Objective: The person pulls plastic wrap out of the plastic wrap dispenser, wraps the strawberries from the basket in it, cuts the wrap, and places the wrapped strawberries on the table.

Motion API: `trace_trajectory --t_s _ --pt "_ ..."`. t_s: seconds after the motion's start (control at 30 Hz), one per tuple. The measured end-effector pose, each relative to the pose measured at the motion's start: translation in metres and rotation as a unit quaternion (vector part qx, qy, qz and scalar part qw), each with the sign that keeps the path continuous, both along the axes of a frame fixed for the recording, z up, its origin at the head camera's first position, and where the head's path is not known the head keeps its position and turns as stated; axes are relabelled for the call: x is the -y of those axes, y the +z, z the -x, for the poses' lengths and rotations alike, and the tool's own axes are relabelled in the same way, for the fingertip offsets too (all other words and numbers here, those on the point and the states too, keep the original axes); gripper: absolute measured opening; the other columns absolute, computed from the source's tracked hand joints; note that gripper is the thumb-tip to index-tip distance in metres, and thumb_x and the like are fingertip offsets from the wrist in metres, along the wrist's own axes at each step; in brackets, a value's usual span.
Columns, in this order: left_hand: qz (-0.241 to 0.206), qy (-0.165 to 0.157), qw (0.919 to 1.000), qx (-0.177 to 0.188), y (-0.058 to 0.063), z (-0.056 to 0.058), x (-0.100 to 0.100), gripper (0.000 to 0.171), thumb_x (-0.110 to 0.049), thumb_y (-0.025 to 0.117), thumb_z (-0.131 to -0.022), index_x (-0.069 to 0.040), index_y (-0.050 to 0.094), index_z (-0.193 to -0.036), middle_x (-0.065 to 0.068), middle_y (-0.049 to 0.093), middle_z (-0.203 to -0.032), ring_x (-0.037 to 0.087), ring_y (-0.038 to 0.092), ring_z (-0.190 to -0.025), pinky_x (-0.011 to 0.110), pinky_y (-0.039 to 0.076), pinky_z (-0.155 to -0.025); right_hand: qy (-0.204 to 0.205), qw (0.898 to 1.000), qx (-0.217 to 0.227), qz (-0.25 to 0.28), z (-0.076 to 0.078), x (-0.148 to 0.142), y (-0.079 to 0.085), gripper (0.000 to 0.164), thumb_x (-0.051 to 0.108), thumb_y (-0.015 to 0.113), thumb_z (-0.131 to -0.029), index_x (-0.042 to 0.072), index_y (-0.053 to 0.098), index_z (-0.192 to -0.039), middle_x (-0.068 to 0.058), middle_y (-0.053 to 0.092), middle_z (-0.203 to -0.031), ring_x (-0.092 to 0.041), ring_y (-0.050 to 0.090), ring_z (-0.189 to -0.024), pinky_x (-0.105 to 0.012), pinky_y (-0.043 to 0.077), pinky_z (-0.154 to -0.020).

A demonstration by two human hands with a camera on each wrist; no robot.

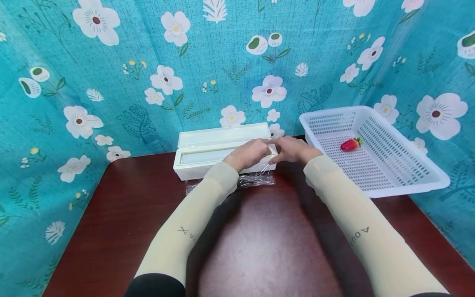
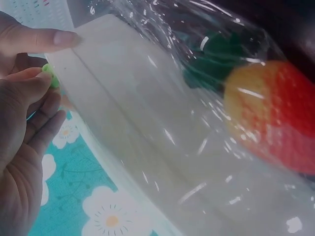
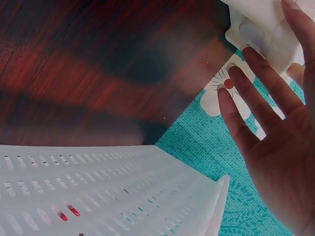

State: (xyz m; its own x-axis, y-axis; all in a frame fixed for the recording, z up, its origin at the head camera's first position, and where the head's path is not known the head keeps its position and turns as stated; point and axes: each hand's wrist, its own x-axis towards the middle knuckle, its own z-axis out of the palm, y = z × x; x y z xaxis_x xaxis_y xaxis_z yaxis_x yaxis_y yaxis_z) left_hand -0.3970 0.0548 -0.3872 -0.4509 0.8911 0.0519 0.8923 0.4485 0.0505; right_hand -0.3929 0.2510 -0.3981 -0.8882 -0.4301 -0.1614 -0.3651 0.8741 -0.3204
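A long white cling film box [image 1: 219, 166] stands at the back of the table, its lid [image 1: 222, 136] raised. Clear film [image 1: 256, 180] hangs from its front onto the table. A red and yellow strawberry [image 2: 270, 110] with green leaves shows behind the film in the left wrist view. At the box's right end my left hand [image 1: 250, 153] pinches a small green knob [image 2: 52, 77] between thumb and finger. My right hand [image 1: 291, 148] meets it there, its thumb on the box's front edge and its index finger reaching over. Its other fingers extend straight past the box end.
A white perforated basket [image 1: 404, 192] stands to the right, with one red strawberry [image 1: 350, 144] inside. Its near wall lies close to my right forearm. A blue flowered curtain [image 1: 208, 62] hangs right behind the dark red wooden table [image 1: 148, 198].
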Motion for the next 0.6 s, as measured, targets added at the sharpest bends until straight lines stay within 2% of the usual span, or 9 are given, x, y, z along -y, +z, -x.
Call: trace_trajectory --t_s 0.17,0.23,0.33,0.4,0.5,0.6 --pt "0.041 0.015 0.9979 -0.048 0.002 -0.005 0.025 0.025 0.001 0.056 -0.103 -0.008 0.08 -0.102 0.007 0.064 -0.096 0.018 0.055 -0.08 0.029 0.048 -0.072 -0.009 1.0 0.003 0.002 0.0 0.003 0.003 0.087 0.042 0.083 -0.087 0.014 0.041 -0.158 -0.012 0.062 -0.093 -0.027 0.056 -0.084 -0.041 0.046 -0.068" --pt "0.043 0.026 0.9972 -0.056 0.0 -0.007 0.037 0.024 -0.003 0.055 -0.105 -0.007 0.079 -0.102 0.007 0.062 -0.093 0.018 0.053 -0.077 0.031 0.047 -0.07 -0.019 1.0 0.007 -0.003 -0.001 0.003 0.004 0.088 0.042 0.083 -0.087 0.012 0.04 -0.158 -0.016 0.065 -0.106 -0.03 0.058 -0.094 -0.045 0.048 -0.074" --pt "0.019 0.05 0.9976 -0.043 -0.003 -0.01 0.057 0.025 -0.009 0.053 -0.108 -0.004 0.075 -0.097 0.006 0.058 -0.091 0.019 0.049 -0.075 0.033 0.044 -0.069 -0.025 1.0 0.011 -0.012 -0.001 0.003 0.004 0.089 0.043 0.083 -0.087 0.013 0.039 -0.158 -0.021 0.063 -0.127 -0.034 0.057 -0.111 -0.05 0.049 -0.083" --pt "-0.002 0.062 0.9973 -0.039 -0.006 -0.011 0.071 0.026 -0.01 0.052 -0.108 -0.003 0.072 -0.092 0.006 0.057 -0.088 0.019 0.048 -0.074 0.034 0.044 -0.069 -0.021 1.0 0.013 -0.012 0.0 0.004 0.004 0.09 0.044 0.082 -0.087 0.013 0.038 -0.159 -0.021 0.062 -0.126 -0.034 0.057 -0.111 -0.05 0.049 -0.083" --pt "-0.019 0.067 0.9964 -0.048 -0.009 -0.013 0.094 0.026 -0.008 0.054 -0.106 -0.002 0.069 -0.086 0.006 0.054 -0.084 0.02 0.046 -0.072 0.034 0.043 -0.068 -0.018 1.0 0.018 -0.011 0.001 0.004 0.003 0.091 0.045 0.081 -0.087 0.013 0.037 -0.16 -0.018 0.063 -0.109 -0.032 0.058 -0.1 -0.046 0.048 -0.077" --pt "-0.027 0.079 0.9952 -0.05 -0.012 -0.016 0.117 0.025 -0.007 0.057 -0.105 -0.002 0.068 -0.084 0.005 0.052 -0.081 0.019 0.045 -0.072 0.033 0.042 -0.066 -0.022 0.999 0.027 -0.008 0.002 0.005 0.002 0.091 0.044 0.082 -0.087 0.012 0.036 -0.16 -0.018 0.063 -0.109 -0.032 0.057 -0.099 -0.046 0.047 -0.077"
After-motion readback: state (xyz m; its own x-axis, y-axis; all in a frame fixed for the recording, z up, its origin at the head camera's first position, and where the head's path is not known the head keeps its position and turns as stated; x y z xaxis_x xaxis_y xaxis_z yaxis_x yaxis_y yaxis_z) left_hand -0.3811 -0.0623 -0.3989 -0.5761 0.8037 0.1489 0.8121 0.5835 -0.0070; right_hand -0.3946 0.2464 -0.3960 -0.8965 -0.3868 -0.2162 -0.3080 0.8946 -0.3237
